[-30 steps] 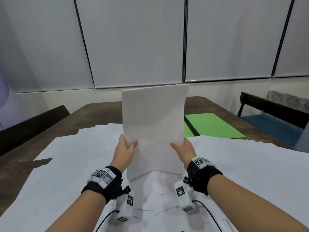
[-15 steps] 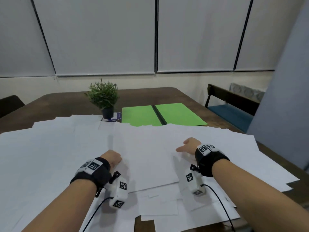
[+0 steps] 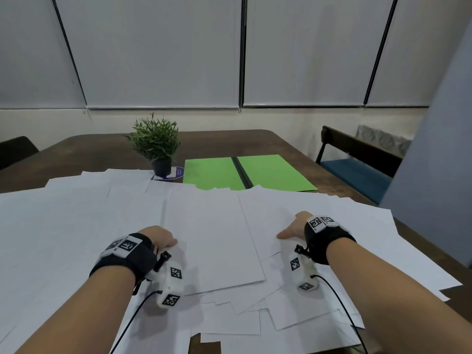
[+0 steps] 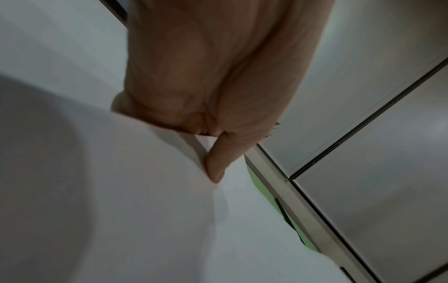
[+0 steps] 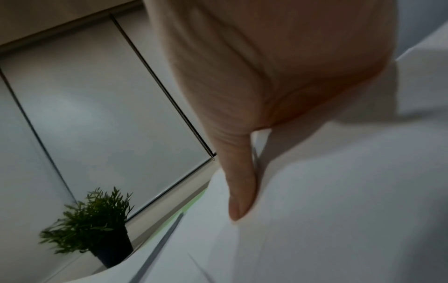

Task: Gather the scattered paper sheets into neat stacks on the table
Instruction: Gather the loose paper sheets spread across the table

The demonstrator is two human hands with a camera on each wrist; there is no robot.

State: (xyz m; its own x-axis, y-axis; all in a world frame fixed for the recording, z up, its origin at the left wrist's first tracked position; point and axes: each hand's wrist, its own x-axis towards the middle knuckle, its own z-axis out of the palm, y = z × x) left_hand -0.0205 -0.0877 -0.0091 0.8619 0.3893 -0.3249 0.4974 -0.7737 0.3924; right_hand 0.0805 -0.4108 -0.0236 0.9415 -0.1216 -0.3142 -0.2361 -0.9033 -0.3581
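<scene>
A second ago the stack [image 3: 212,241] stood upright on its lower edge between both hands; now it lies flat on the loose sheets [image 3: 63,238] near the tabletop's front edge. The left hand [image 3: 159,237] rests at its left edge, thumb on top; whether the fingers curl under is hidden. The right hand [image 3: 293,227] sits just right of it on the sheets, thumb out, fingers unseen. Best next: square the edges with both palms before letting go, pressing lightly so the sheets beneath don't slide. Folder [image 3: 249,172] and plant [image 3: 155,144] stand toward the back edge.
</scene>
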